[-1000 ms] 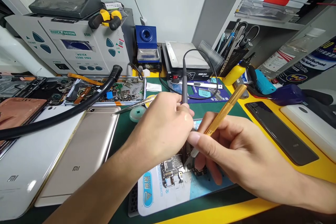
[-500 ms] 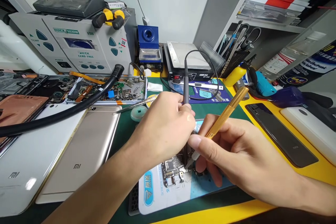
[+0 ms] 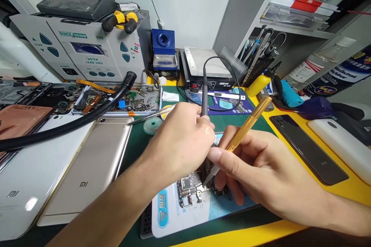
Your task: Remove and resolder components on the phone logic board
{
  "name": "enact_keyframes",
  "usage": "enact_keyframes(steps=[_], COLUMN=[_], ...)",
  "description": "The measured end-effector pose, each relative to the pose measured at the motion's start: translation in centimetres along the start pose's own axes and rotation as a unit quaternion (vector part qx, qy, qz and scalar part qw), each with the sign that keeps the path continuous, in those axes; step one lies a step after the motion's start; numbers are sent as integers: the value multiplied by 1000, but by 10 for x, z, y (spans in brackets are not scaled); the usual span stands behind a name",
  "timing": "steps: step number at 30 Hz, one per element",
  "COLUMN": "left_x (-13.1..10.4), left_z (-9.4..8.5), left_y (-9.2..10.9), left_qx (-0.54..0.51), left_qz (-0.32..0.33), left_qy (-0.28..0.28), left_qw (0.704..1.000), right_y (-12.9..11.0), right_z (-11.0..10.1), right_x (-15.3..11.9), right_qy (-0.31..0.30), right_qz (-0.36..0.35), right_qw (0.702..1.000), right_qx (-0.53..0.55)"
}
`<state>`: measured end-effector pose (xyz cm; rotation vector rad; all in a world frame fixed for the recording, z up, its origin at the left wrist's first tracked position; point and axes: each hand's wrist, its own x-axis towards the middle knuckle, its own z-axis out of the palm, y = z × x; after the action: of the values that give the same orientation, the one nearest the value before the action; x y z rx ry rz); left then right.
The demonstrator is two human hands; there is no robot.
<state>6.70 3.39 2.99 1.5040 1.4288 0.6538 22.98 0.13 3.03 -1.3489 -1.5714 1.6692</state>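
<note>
Fingers of my right hand (image 3: 261,168) are clamped on one gold-handled tool (image 3: 247,127), which slants down leftward to a thin grey tip. My left hand (image 3: 185,135), just beside it, is closed round one dark grey corded pen tool (image 3: 205,96), nearly upright. Both tools point down at one circuit board (image 3: 188,185) directly below my two hands; whether either tip touches it, I cannot tell. The board lies on one white-and-blue pad (image 3: 185,222). Just left of my left hand are one metal tweezers (image 3: 150,114) and one teal disc (image 3: 152,126); farther left lie two MI phones, one white phone (image 3: 26,185) and one gold phone (image 3: 84,177). Right of my right hand, one dark phone (image 3: 310,150) rests on the yellow desk (image 3: 240,235). Beyond both hands stands one blue stand (image 3: 164,40).
</note>
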Motion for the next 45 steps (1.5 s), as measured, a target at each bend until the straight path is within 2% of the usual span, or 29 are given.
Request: enact_keyframes(steps=[12, 45], left_x=[1, 1], left_z=[1, 0], left_y=[0, 0], left_qx=[2, 17], left_qz=[-2, 2], left_qy=[0, 1], left_qw=[1000, 1000], right_y=[-6, -4], right_z=[-1, -1], right_x=[3, 4], right_qy=[-12, -22], right_qz=[36, 30], right_qw=[999, 999], right_qx=[10, 15])
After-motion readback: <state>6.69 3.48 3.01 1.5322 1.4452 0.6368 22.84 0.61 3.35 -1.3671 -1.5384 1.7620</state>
